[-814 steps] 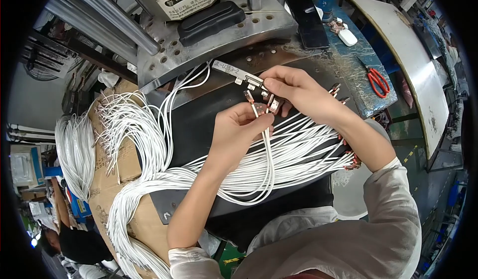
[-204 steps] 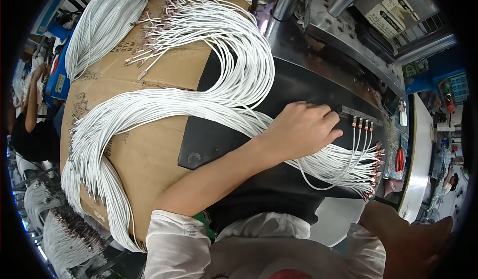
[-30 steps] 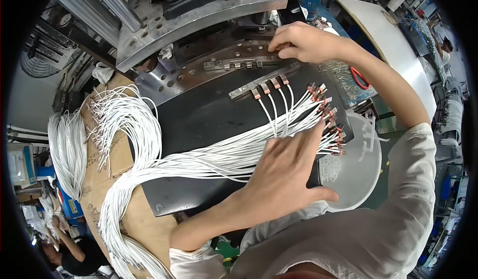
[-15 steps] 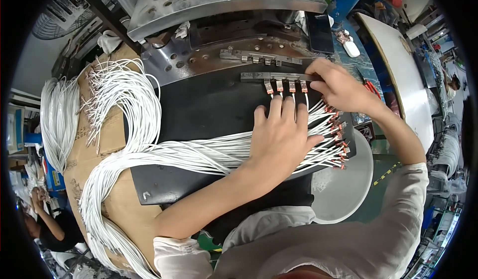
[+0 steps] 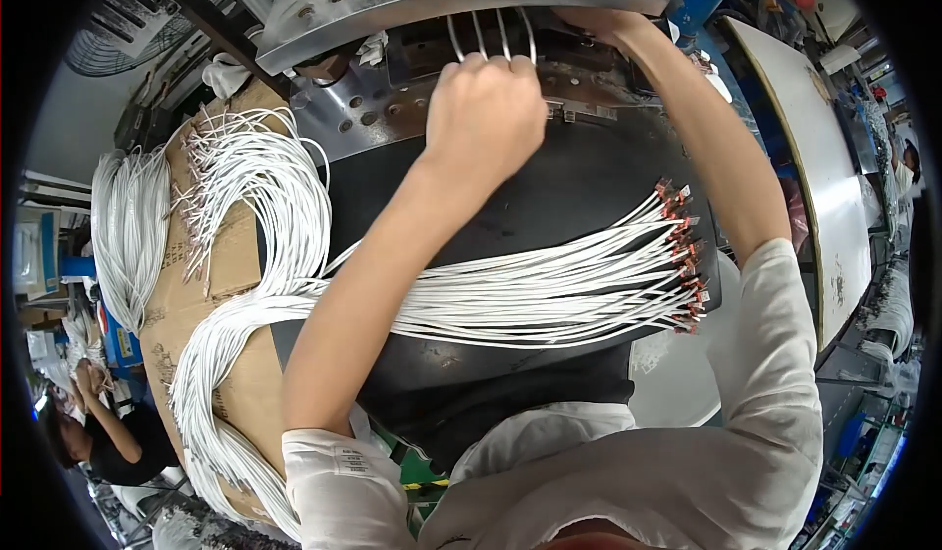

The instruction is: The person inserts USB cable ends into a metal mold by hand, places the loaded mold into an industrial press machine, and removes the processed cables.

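Note:
Below the front edge of a thick metal press plate (image 5: 392, 26), my left hand (image 5: 488, 113) is closed around several white cables (image 5: 481, 35). Their upper lengths run up from my knuckles and pass out of sight under the plate. My right hand (image 5: 601, 22) reaches under the plate's right part, its fingers hidden there. Behind my left hand, a narrow metal holder bar (image 5: 589, 111) lies partly covered. Nearer to me, a large bundle of white cables (image 5: 530, 295) stretches across the black work surface (image 5: 392, 172), its orange-and-silver connector ends (image 5: 687, 256) pointing right.
More white cables (image 5: 285, 167) curl over brown cardboard (image 5: 240, 373) at the left, beside another hanging bundle (image 5: 128, 226). A pale round tub (image 5: 677, 378) sits below the surface at right. A white board (image 5: 800, 157) stands farther right. Another person (image 5: 118, 442) is at far left.
Both hands have moved away from me to the press; the near holder bar with its cables has left the black surface, and the cables now run under the plate. The large bundle stays on the surface.

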### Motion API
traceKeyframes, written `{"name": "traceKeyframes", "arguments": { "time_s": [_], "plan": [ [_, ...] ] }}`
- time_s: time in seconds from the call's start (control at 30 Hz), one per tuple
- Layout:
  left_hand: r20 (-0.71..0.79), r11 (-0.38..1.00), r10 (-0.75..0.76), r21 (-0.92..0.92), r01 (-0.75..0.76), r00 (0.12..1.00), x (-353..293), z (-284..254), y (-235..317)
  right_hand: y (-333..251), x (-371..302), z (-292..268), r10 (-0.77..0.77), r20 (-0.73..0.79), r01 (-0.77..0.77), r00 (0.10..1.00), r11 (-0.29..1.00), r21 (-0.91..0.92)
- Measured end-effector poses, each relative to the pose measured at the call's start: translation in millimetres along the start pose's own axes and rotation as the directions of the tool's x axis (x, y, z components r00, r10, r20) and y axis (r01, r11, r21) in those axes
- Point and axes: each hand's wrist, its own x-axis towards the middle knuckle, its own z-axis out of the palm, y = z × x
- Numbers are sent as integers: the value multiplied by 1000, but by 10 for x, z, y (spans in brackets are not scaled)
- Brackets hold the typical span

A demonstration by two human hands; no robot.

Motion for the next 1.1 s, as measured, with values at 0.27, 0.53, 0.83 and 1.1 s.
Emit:
{"name": "traceKeyframes", "arguments": {
  "time_s": [0.27, 0.53, 0.83, 1.1],
  "plan": [
    [63, 995, -104, 18, 103, 993, -68, 65, -352, -544, 52, -2, -415, 109, 388, 903, 681, -621],
    [268, 942, -318, -14, 334, 909, -6, 14, -331, -515, 92, 291, -328, 108, 343, 938, 923, -176],
    [-117, 984, -127, 107, 139, 985, -197, 1, -244, -1116, -402, 130, -193, 145, 214, 970, 966, -146],
    [496, 267, -37, -832, 487, 868, -1456, -1478, 537, -1733, -2840, -750, -690, 582, -304, 431, 496, 813]
  ]
}}
